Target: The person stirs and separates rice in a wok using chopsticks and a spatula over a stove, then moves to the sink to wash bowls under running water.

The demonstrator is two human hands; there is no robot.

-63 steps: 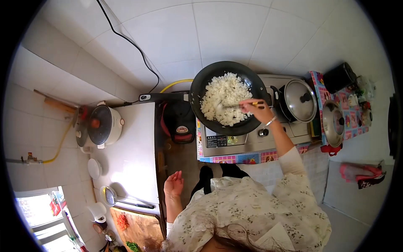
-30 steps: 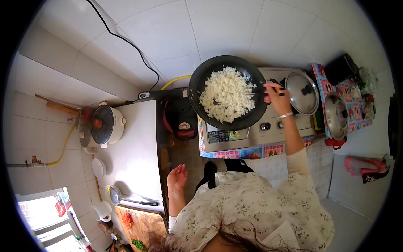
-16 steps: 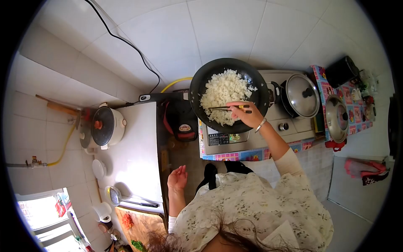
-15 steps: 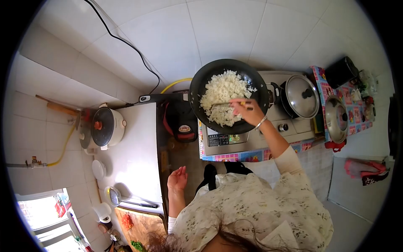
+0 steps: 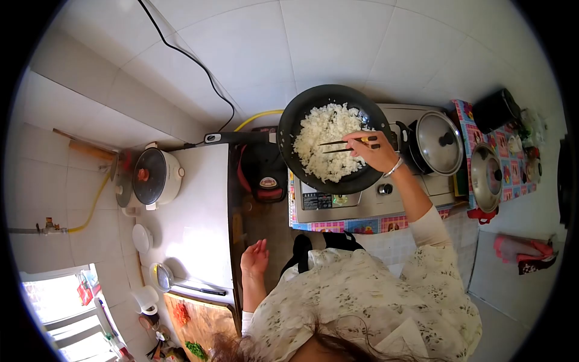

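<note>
My right hand (image 5: 377, 152) is closed round a pair of dark chopsticks (image 5: 344, 142), their tips parted over white rice (image 5: 325, 130). The rice lies loose in a large black wok (image 5: 301, 98) on the stove, its long handle (image 5: 232, 138) pointing left. My left hand (image 5: 254, 258) hangs beside the counter's edge, palm up with the fingers curled loosely, and nothing is in it. It is nearest to the white counter (image 5: 202, 205) and touches nothing that I can make out.
Right of the wok stands a lidded pot (image 5: 438, 143), then a metal lid (image 5: 486, 177) and a black container (image 5: 496, 110). At the left are an electric cooker (image 5: 158, 177), a strainer (image 5: 161, 277) and a cutting board (image 5: 208, 320) with chopped red and green pieces.
My right hand has moved slightly up and right with the chopsticks, which now show apart above the rice. My left hand has stayed in place.
</note>
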